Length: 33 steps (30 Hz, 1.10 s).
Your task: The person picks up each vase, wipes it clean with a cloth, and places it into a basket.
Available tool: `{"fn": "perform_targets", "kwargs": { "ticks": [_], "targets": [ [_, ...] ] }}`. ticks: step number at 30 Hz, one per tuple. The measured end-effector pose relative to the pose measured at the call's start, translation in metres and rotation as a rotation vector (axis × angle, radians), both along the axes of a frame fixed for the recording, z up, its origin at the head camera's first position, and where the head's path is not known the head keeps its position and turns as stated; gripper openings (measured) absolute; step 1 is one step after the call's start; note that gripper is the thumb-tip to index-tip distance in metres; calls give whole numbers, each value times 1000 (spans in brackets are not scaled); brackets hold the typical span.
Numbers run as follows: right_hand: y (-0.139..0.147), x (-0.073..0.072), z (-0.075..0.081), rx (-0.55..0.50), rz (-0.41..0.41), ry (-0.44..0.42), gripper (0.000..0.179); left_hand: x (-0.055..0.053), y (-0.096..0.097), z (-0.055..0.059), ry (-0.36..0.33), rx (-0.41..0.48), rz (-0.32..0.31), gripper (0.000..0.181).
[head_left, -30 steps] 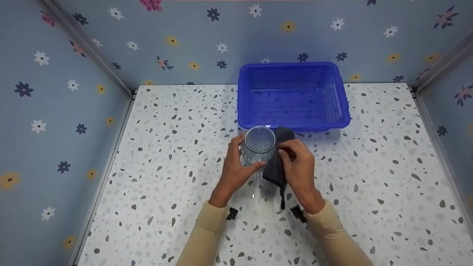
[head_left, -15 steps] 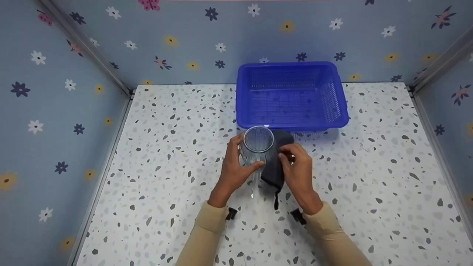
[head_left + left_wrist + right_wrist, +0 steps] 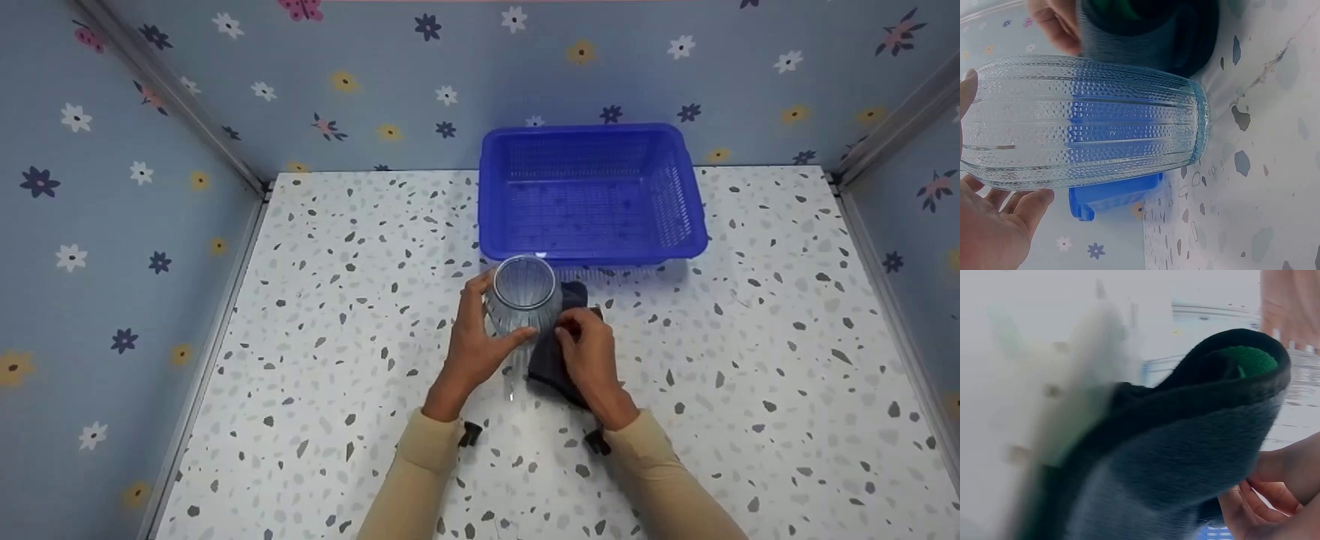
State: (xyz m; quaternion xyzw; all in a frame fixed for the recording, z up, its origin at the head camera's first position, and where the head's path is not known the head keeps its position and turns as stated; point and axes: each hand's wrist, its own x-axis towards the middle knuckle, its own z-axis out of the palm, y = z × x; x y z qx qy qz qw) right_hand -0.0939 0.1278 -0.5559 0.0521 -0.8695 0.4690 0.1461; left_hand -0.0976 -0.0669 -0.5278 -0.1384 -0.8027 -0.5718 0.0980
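Observation:
A tall, clear ribbed glass vase [image 3: 525, 286] stands upright on the speckled table, its open rim facing up. My left hand [image 3: 474, 339] grips the upper part of it from the left, thumb across the near side. In the left wrist view the dotted texture of the vase [image 3: 1129, 121] shows, and its base meets the tabletop. On the vase's right side, my right hand [image 3: 591, 356] pinches a dark grey cloth [image 3: 547, 367] with black edging. The right wrist view shows this cloth [image 3: 1196, 444] folded over, with a green inner face.
A blue plastic basket [image 3: 592, 255] with perforated sides stands just behind the vase, against the flowered back wall [image 3: 300, 45]. Flowered side panels with metal frames border the table [image 3: 337, 285] on the left and right.
My right hand has come nearer to my body and slightly left, drawing the cloth along the vase's side. The cloth's dangling loop has gone out of sight. My left hand and the vase stay put.

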Motion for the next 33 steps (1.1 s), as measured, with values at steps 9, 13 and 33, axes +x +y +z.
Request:
{"fn": "perform_targets", "kwargs": {
  "ticks": [9,13,33],
  "targets": [
    [-2,-4,-5,32,2,-50,12,0,-2,1,-5,-8,9,90],
    [0,-4,-2,29,7,-58,11,1,-2,1,-12,-24,9,90],
    [2,6,63,-82,-19,98,12,0,-1,-2,-24,-17,4,92]
  ]
}}
